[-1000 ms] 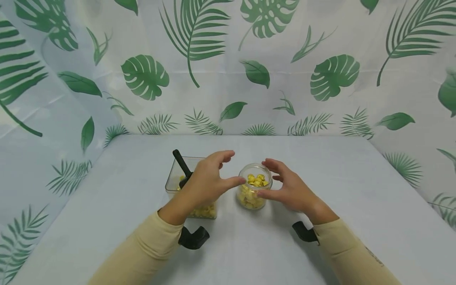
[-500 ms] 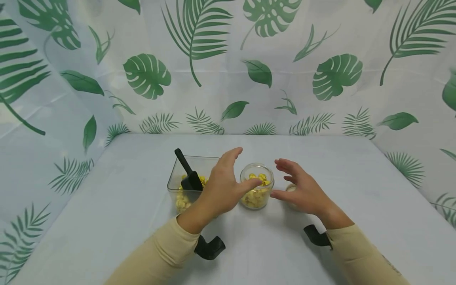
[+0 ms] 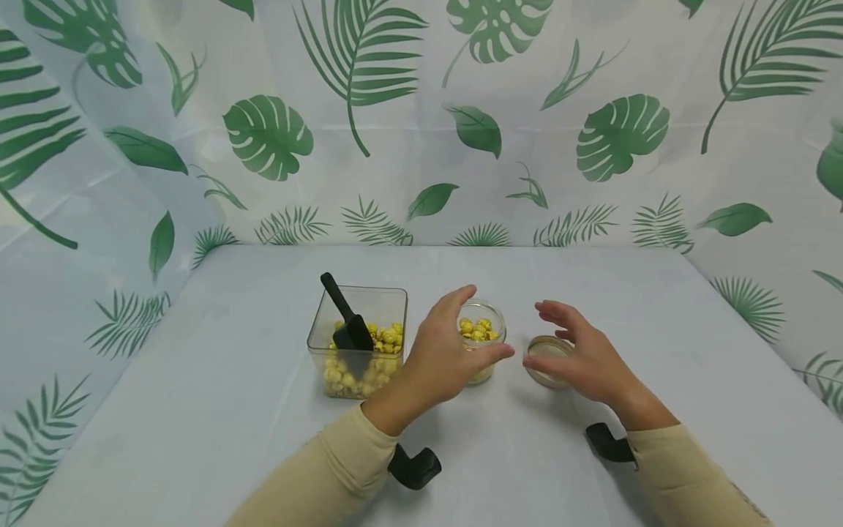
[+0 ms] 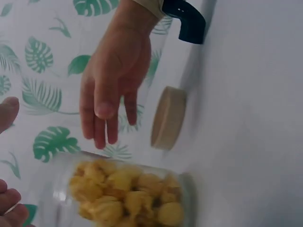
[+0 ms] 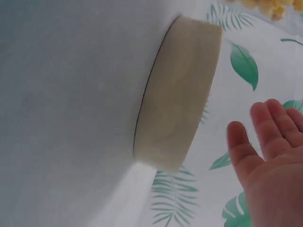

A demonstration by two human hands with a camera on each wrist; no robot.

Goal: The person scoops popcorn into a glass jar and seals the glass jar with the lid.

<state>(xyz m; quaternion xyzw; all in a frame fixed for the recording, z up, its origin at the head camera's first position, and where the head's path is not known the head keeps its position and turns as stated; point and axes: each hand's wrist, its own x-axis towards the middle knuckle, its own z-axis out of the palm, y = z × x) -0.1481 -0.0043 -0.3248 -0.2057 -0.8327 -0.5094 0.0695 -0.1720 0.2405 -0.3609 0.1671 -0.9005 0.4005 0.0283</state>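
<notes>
A glass jar [image 3: 484, 376] of yellow popcorn [image 3: 477, 329] stands upright and uncovered on the table. My left hand [image 3: 444, 359] is at its left side, thumb extended across the front and fingers apart from the glass. In the left wrist view, a gap shows between those fingertips [image 4: 10, 203] and the jar [image 4: 61, 189]. Right of the jar lies a round, pale wooden-looking lid [image 3: 545, 347], hollow side up. Over it hovers my right hand [image 3: 586, 362], fingers spread; the right wrist view shows them clear of the lid [image 5: 177, 94].
A clear square container [image 3: 319, 333] with popcorn stands left of the jar. A black scoop [image 3: 353, 333] leans in it, handle toward the back left. Leaf-printed cloth [image 3: 395, 183] rises behind the white table [image 3: 217, 366].
Both hands have shifted right. My right hand has moved from the jar's rim over to the lid, which has come into view. The left hand has moved from the container to the jar.
</notes>
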